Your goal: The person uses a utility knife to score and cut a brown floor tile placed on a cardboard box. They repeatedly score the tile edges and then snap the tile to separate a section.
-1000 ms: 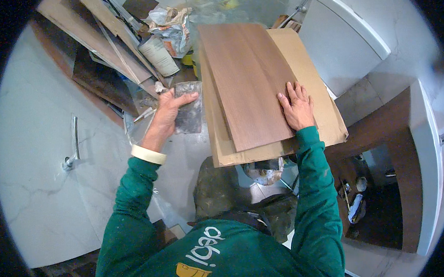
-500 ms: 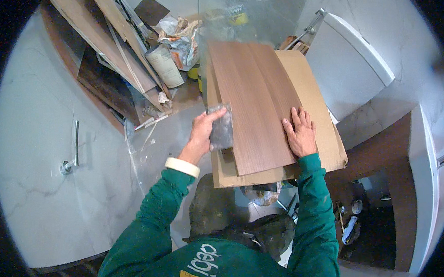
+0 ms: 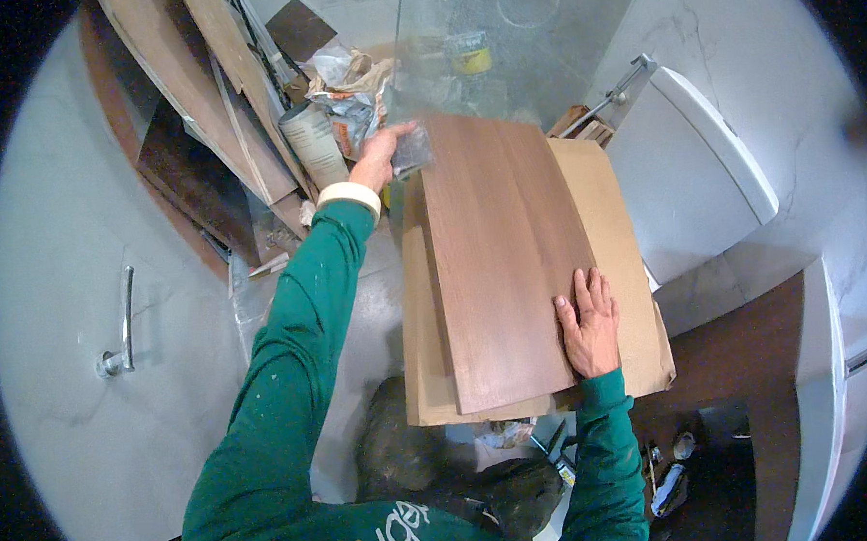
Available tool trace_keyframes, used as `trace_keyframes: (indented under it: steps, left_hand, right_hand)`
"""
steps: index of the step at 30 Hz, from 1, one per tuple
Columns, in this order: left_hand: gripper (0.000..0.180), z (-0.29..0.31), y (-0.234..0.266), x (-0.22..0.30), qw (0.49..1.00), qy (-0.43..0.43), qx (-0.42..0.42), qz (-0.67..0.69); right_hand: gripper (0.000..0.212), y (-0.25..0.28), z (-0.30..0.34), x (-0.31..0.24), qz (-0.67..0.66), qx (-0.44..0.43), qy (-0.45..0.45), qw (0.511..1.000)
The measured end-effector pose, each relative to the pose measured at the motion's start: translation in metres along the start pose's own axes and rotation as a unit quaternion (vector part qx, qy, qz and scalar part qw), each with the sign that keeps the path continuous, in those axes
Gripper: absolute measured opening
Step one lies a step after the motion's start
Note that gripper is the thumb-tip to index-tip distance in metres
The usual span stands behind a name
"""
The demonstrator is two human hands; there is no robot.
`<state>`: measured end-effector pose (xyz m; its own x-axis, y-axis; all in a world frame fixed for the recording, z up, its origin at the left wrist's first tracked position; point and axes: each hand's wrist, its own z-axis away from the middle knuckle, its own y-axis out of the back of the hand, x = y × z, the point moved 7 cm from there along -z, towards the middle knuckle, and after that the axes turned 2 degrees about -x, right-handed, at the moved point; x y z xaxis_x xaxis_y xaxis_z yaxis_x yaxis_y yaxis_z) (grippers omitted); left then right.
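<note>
A brown wood-grain panel (image 3: 506,258) lies on a flat cardboard box (image 3: 618,253) in front of me. My left hand (image 3: 379,159) is stretched out to the panel's far left corner, closed on a grey rectangular sanding block (image 3: 412,151). The block sits against the panel's left edge; whether it presses there, I cannot tell. My right hand (image 3: 592,325) lies flat on the panel's near right edge, fingers spread and nothing in them. A cream roll of tape (image 3: 350,198) is round my left wrist like a bracelet.
Wooden boards (image 3: 203,97) lean at the far left, beside a pale cylindrical container (image 3: 313,143) and crumpled bags (image 3: 353,85). A glass pane (image 3: 520,35) stands behind the panel. A white toilet cistern (image 3: 690,172) is at the right, above a brown cabinet (image 3: 747,353). A door handle (image 3: 126,327) projects at left.
My left hand has slid the sanding block away from me along the panel's left edge to the far corner. My right hand stays on the panel. The view has shifted slightly.
</note>
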<state>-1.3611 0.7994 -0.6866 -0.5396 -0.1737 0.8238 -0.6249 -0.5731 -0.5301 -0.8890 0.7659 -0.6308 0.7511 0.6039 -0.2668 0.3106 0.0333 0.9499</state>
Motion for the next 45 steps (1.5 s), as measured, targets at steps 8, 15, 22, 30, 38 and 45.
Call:
trace_keyframes:
  steps: [8, 15, 22, 30, 38, 45]
  left_hand:
    - [0.019, -0.020, -0.003, 0.013, 1.000, -0.019, -0.007, -0.005]
    - [0.023, 0.112, -0.006, -0.027, 0.995, -0.020, 0.018, -0.094]
    - [0.025, 0.296, -0.029, -0.088, 0.996, 0.022, 0.040, -0.070]
    - [0.017, 0.489, -0.054, -0.151, 0.988, 0.088, -0.051, -0.118]
    - [0.015, 0.528, -0.054, -0.132, 0.978, -0.058, -0.009, -0.200]
    - [0.036, 0.558, -0.121, -0.212, 0.949, 0.031, -0.159, -0.270]
  right_hand:
    - [0.066, 0.001, 0.000, -0.002, -0.009, 0.005, 0.006, 1.000]
    - [0.067, 0.000, 0.001, -0.002, -0.007, 0.019, 0.007, 1.000]
    - [0.068, -0.004, 0.000, 0.003, -0.003, 0.031, 0.002, 1.000]
    - [0.064, 0.005, -0.003, 0.006, -0.004, 0.011, 0.005, 1.000]
    - [0.052, 0.028, 0.195, -0.044, -0.390, 0.076, 0.130, 0.908]
    - [0.077, -0.017, 0.309, -0.024, -0.625, -0.015, -0.009, 0.781]
